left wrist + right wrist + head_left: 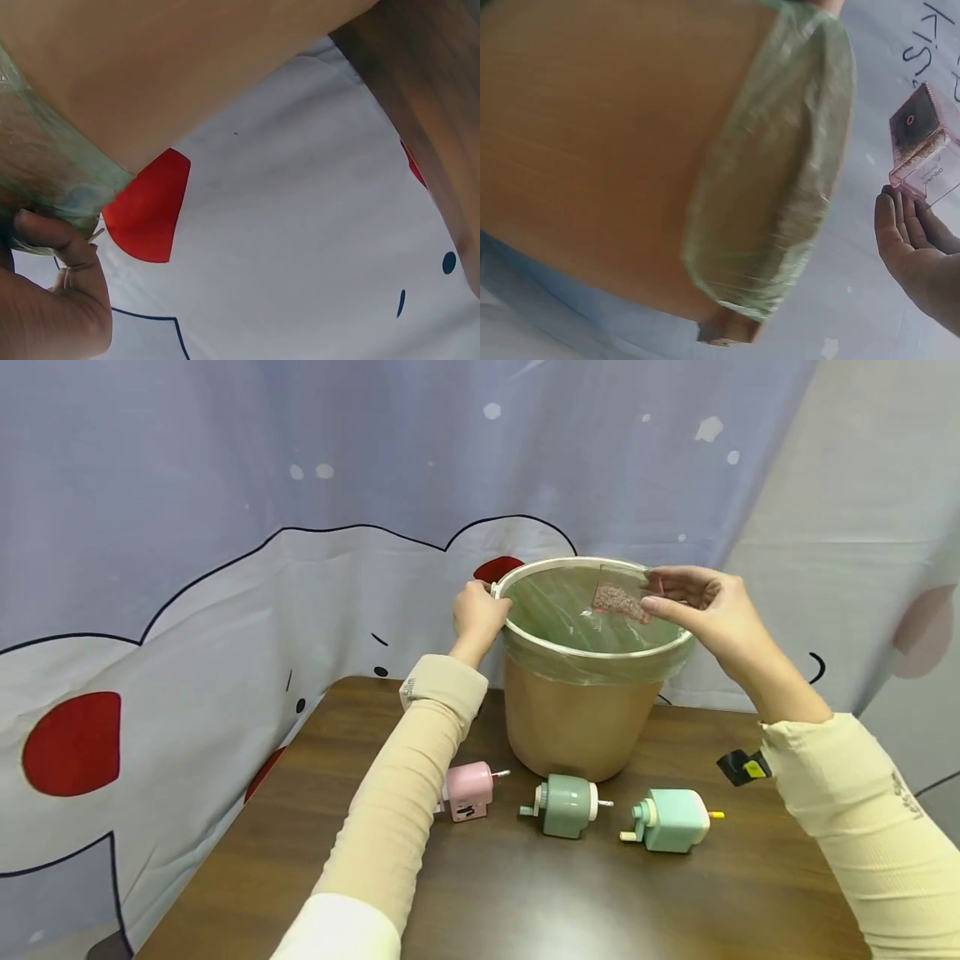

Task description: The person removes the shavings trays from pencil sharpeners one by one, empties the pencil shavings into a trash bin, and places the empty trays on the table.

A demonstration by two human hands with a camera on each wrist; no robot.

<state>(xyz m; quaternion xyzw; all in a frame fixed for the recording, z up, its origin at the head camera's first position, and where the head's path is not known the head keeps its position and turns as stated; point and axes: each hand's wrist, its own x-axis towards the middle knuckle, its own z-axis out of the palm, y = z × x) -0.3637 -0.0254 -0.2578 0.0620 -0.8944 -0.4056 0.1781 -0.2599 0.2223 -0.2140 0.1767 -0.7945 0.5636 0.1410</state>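
Note:
My right hand (708, 610) pinches a clear, pink-edged sharpener shavings drawer (621, 599) between thumb and fingers, over the right side of the bin's mouth. Pencil shavings lie inside the drawer, which the right wrist view also shows with dark and reddish bits. A tan trash bin (581, 727) stands on the table, lined with a thin green bag (592, 670) folded over its rim. At the bin's left rim, my left hand (478, 614) grips the edge; in the left wrist view its thumb and finger pinch the rim and bag.
In front of the bin sit three crank pencil sharpeners: a pink one (470, 789), partly behind the left sleeve, a dark green one (567, 807) and a mint one (677, 821). A pencil tip pokes from each. A black-and-yellow item (744, 767) lies by the right sleeve. A patterned curtain (360, 468) hangs behind.

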